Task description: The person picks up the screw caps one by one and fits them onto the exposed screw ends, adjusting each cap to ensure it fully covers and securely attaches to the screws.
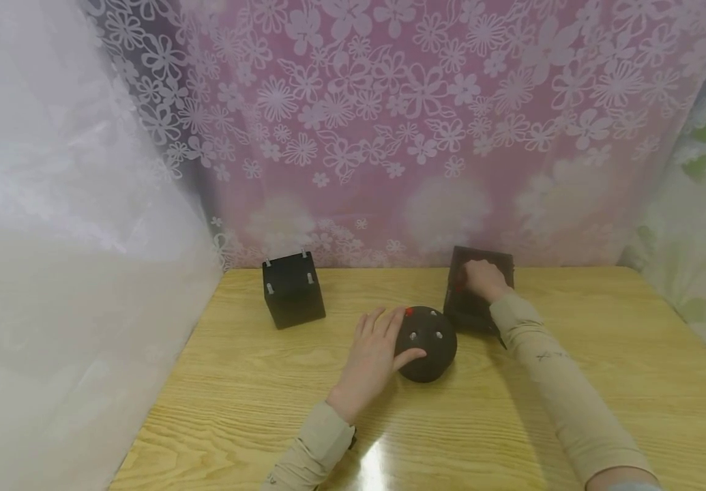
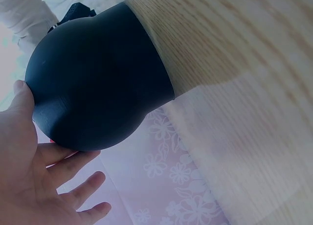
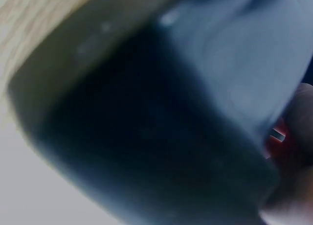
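A black, round-topped object (image 1: 424,359) stands on the table, with several short silver pegs and a small red piece (image 1: 409,311) on its top. My left hand (image 1: 377,348) rests against its left side, fingers spread and fairly straight, the thumb lying over the near edge. In the left wrist view, the thumb and first fingers touch the smooth black dome (image 2: 93,83). Farther right, my right hand (image 1: 484,278) reaches into a dark, open box (image 1: 469,310). Its curled fingers pinch a small red piece with a silver part (image 3: 277,135), mostly hidden by the fingers.
A black cube (image 1: 296,300) with several silver pegs on its top stands at the back left of the wooden table (image 1: 217,416). Behind the table hangs a pink flowered curtain (image 1: 365,136); pale sheets (image 1: 52,239) hang at the sides.
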Action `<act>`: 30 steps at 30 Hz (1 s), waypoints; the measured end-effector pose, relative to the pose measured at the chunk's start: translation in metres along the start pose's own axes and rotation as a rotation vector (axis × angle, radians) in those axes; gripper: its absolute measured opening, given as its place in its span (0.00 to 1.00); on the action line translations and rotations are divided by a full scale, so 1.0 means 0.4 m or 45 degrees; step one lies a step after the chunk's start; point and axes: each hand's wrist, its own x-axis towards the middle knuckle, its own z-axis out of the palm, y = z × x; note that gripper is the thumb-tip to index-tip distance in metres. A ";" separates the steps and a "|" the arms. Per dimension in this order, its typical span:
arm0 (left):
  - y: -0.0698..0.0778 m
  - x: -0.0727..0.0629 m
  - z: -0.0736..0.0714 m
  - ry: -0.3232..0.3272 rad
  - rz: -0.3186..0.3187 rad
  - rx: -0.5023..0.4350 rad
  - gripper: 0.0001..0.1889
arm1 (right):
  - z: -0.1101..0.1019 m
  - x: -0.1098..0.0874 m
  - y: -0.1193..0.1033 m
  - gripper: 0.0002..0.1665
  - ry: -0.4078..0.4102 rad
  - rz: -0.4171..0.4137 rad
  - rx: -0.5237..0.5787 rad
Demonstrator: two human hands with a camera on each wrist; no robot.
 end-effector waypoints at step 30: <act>0.009 -0.003 -0.012 -0.047 -0.020 -0.020 0.43 | -0.034 -0.023 0.012 0.16 -0.014 0.034 0.168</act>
